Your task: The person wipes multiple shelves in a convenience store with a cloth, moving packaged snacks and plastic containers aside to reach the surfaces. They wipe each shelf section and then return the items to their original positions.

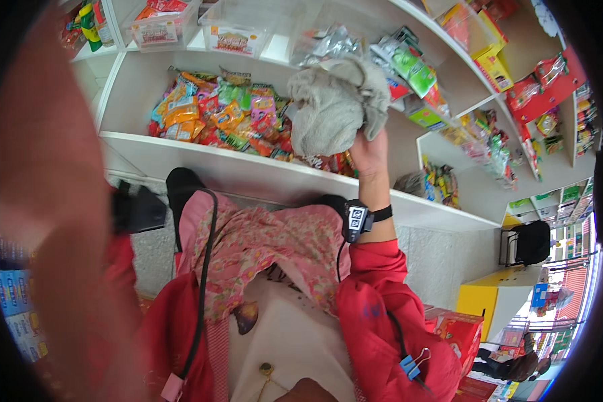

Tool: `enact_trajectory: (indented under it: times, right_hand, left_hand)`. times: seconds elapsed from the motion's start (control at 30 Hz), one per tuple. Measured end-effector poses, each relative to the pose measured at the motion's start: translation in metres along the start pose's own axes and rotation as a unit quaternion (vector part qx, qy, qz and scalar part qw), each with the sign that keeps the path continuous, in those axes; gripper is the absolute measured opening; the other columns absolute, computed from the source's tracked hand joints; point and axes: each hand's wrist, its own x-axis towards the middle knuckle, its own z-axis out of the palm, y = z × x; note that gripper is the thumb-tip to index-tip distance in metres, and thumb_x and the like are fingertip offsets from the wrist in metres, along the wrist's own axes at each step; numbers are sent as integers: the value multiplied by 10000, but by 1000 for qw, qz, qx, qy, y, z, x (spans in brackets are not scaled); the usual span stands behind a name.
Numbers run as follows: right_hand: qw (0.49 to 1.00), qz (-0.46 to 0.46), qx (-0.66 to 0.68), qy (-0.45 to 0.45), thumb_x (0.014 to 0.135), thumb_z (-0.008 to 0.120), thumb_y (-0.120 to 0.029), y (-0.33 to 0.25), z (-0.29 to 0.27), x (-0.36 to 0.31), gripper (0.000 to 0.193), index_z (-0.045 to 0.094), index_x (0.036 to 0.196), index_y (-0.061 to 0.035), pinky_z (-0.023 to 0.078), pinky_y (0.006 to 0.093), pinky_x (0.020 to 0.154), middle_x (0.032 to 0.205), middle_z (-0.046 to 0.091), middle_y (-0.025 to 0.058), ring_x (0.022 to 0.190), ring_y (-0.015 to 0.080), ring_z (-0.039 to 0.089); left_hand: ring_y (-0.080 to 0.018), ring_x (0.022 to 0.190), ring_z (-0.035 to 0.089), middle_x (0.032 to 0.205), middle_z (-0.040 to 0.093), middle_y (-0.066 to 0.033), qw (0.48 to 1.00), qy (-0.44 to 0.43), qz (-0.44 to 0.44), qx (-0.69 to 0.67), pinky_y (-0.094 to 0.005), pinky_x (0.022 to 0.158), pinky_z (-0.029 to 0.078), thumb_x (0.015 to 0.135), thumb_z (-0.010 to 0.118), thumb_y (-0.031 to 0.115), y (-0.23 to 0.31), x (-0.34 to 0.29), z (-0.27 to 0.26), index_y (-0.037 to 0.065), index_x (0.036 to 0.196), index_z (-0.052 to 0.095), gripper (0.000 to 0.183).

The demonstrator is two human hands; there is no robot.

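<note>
Fingers, right hand (370, 151): holding a grey cloth (331, 110), mostly hidden behind it. Cloth: soft, matte, bunched, over the right end of the snack packets (229, 115). Handling: best kept gathered, so loose folds clear the packets. Packets: glossy, crinkled pouches. Shelf (214, 155): white, smooth, raised lip. Left hand (50, 141) (blurred, near the lens): finger state cannot be told.
</note>
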Motion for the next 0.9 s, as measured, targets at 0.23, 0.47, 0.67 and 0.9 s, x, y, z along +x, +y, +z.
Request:
enact_trajectory:
  times: [0.23, 0.47, 0.67, 0.9]
  right_hand:
    - [990, 47, 95, -93, 960, 421, -279, 18, 17, -21, 386, 467, 1277, -65, 358, 385, 1018, 1291, 501, 65, 1182, 234, 469]
    - [978, 54, -189, 70, 973, 419, -353, -19, 31, -29, 399, 548, 1174, -34, 445, 299, 823, 1008, 620, 59, 921, 165, 572]
    - [837, -63, -535, 94, 948, 435, -449, 9, -55, 30, 492, 592, 1085, -3, 448, 339, 798, 907, 637, 90, 856, 200, 588]
    - [683, -105, -722, -23, 828, 637, -298, 73, -110, -45, 376, 599, 1104, -46, 478, 398, 771, 991, 627, 174, 909, 357, 598]
  left_hand:
    - [-240, 1294, 363, 1388, 396, -155, 804, -173, -538, -182, -362, 1053, 309, 721, 772, 252, 2, -173, 143, 13, 1437, 190, 954]
    - [-176, 1063, 554, 1150, 605, -124, 694, -243, -628, -257, -304, 922, 420, 781, 720, 248, -2, -188, 148, -15, 1272, 480, 606]
    - [-186, 920, 608, 1035, 644, -141, 671, -200, -687, -194, -319, 818, 470, 814, 674, 237, -1, -259, 143, -10, 1187, 547, 465]
    - [-426, 1057, 530, 1185, 531, -271, 674, -464, -575, 13, -449, 892, 438, 792, 651, 354, -1, -363, 135, 7, 1400, 267, 799]
